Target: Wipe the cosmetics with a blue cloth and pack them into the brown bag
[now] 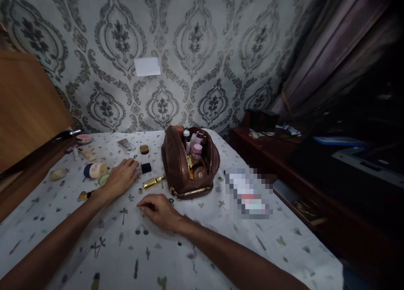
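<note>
A brown cosmetic bag (pixel 191 163) stands open on the patterned cloth, with several small bottles inside, among them a pink-capped one (pixel 197 150). My left hand (pixel 122 176) reaches over the cloth, its fingers at a small bottle with a black cap (pixel 146 168); the fingers partly cover the bottle. Between that bottle and the bag lies a gold tube (pixel 153 182). My right hand (pixel 159 212) rests on the cloth in front of the bag, fingers curled with the thumb and index near each other, and nothing visible in it.
Left of my left hand lie a cream-and-navy jar (pixel 95 170), a gold item (pixel 84 195) and a pale soap-like piece (pixel 58 174). Farther back are a squeeze tube (pixel 125 145), a small brown jar (pixel 144 149) and a pink compact (pixel 84 139). A blurred-out object (pixel 249 193) lies right of the bag.
</note>
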`<state>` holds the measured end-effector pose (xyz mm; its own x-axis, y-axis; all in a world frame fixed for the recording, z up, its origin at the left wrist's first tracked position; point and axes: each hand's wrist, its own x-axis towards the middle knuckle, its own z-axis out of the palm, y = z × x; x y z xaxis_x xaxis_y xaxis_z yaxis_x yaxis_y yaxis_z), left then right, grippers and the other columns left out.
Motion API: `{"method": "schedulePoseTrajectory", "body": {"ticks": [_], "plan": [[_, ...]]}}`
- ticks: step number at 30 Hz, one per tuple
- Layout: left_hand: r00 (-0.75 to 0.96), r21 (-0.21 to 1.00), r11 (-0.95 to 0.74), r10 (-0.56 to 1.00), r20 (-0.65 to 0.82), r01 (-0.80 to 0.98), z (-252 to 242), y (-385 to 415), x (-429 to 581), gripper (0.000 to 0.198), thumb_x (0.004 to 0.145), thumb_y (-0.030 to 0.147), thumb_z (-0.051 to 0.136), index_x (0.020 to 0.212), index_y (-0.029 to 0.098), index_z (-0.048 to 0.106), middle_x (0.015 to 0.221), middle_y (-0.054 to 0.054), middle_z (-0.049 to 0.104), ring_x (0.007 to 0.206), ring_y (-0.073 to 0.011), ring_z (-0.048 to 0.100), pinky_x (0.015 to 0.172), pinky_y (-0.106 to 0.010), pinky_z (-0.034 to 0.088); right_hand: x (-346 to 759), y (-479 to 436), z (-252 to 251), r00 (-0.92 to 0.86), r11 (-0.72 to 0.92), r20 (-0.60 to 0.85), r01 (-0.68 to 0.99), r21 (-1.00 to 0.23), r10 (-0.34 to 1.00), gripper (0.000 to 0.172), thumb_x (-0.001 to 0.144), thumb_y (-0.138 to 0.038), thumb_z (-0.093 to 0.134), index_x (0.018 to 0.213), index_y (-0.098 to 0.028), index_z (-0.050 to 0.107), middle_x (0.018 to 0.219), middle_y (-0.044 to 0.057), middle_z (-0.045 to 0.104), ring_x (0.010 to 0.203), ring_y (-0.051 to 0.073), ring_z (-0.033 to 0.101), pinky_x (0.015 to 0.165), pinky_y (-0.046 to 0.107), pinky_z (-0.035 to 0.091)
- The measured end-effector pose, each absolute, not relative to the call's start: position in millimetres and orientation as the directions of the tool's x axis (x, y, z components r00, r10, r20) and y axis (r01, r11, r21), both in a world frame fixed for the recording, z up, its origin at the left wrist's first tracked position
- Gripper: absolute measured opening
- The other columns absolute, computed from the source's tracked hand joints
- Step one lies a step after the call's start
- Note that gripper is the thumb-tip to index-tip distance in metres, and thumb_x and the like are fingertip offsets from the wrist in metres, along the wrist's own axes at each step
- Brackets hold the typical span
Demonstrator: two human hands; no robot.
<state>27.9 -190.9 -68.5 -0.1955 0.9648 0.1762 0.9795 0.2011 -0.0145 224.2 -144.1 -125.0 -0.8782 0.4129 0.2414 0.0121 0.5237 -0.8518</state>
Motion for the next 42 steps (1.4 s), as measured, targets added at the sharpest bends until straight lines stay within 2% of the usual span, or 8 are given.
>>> {"method": "schedulePoseTrajectory", "body": {"ticks": [6, 10, 15, 21, 28, 33, 37, 42], "plan": [[-0.196, 0.023, 0.195, 0.964, 0.177, 0.98, -84, -203, 28, 0.038, 0.1, 0.035, 0.034, 0.126, 0.018, 0.056, 0.128, -0.014, 0.061, 0.119, -0.0303, 0.053, 0.092, -0.043, 0.048, 223, -141, -127, -0.837, 0.541, 0.302, -0.008, -0.841, 0.457, 0.022, 0.082, -0.009, 0.059, 0.095, -0.018, 0.074, 0.091, 0.004, 0.073, 0.083, 0.016, 0.064, 0.074, 0.025, 0.048], [-0.198, 0.028, 0.197, 0.95, 0.24, 0.98, -81, -210, 28, 0.038, 0.1, 0.038, 0.035, 0.121, 0.018, 0.058, 0.115, -0.011, 0.062, 0.111, -0.0276, 0.054, 0.09, -0.039, 0.048, 222, -138, -133, -0.796, 0.564, 0.361, -0.029, -0.825, 0.486, 0.026, 0.082, -0.007, 0.055, 0.098, -0.019, 0.072, 0.106, 0.009, 0.07, 0.1, 0.02, 0.065, 0.089, 0.035, 0.051], [-0.25, 0.074, 0.239, 0.934, 0.254, 0.968, -74, -208, 31, 0.037, 0.1, 0.041, 0.034, 0.105, 0.018, 0.063, 0.104, -0.01, 0.061, 0.102, -0.0254, 0.057, 0.087, -0.036, 0.047, 223, -138, -141, -0.773, 0.589, 0.349, 0.038, -0.808, 0.529, 0.044, 0.084, -0.01, 0.056, 0.126, -0.018, 0.062, 0.145, 0.016, 0.051, 0.137, 0.027, 0.046, 0.113, 0.051, 0.035], [-0.283, 0.138, 0.268, 0.954, 0.102, 0.953, -67, -216, 42, 0.027, 0.097, 0.039, 0.039, 0.114, 0.022, 0.052, 0.102, -0.008, 0.067, 0.096, -0.0261, 0.063, 0.076, -0.033, 0.046, 225, -142, -139, -0.79, 0.591, 0.324, 0.06, -0.805, 0.52, 0.047, 0.085, -0.016, 0.057, 0.131, -0.018, 0.059, 0.156, 0.017, 0.036, 0.147, 0.029, 0.031, 0.118, 0.053, 0.029], [-0.432, 0.18, 0.407, 0.893, 0.127, 0.895, -72, -228, 42, 0.041, 0.093, 0.036, 0.043, 0.13, 0.019, 0.047, 0.11, -0.01, 0.07, 0.1, -0.0298, 0.066, 0.079, -0.035, 0.048, 227, -138, -131, -0.822, 0.583, 0.309, 0.035, -0.811, 0.479, 0.039, 0.084, -0.015, 0.058, 0.123, -0.019, 0.062, 0.159, 0.015, 0.032, 0.148, 0.028, 0.029, 0.114, 0.052, 0.034], [-0.376, 0.303, 0.291, 0.886, 0.273, 0.907, -76, -231, 47, 0.043, 0.093, 0.044, 0.041, 0.126, 0.019, 0.053, 0.118, -0.009, 0.069, 0.104, -0.0282, 0.065, 0.088, -0.036, 0.049, 227, -136, -132, -0.807, 0.576, 0.316, 0.037, -0.816, 0.499, 0.046, 0.084, -0.017, 0.058, 0.13, -0.016, 0.055, 0.157, 0.018, 0.034, 0.148, 0.028, 0.028, 0.118, 0.053, 0.028], [-0.271, 0.365, 0.15, 0.912, 0.309, 0.919, -85, -232, 54, 0.042, 0.092, 0.045, 0.043, 0.123, 0.02, 0.056, 0.12, -0.008, 0.069, 0.104, -0.0264, 0.065, 0.09, -0.035, 0.051, 225, -136, -135, -0.749, 0.445, 0.302, -0.011, -0.895, 0.589, 0.065, 0.086, -0.025, 0.059, 0.146, -0.016, 0.033, 0.148, 0.019, 0.045, 0.137, 0.028, 0.045, 0.113, 0.05, 0.037], [-0.191, 0.468, 0.023, 0.929, 0.316, 0.883, -89, -232, 56, 0.04, 0.091, 0.045, 0.045, 0.117, 0.02, 0.062, 0.119, -0.01, 0.07, 0.107, -0.026, 0.065, 0.093, -0.035, 0.051, 221, -134, -134, -0.712, 0.18, 0.201, -0.106, -0.978, 0.673, 0.073, 0.088, -0.033, 0.062, 0.148, -0.02, 0.022, 0.134, 0.016, 0.055, 0.108, 0.021, 0.064, 0.09, 0.038, 0.055]]}}
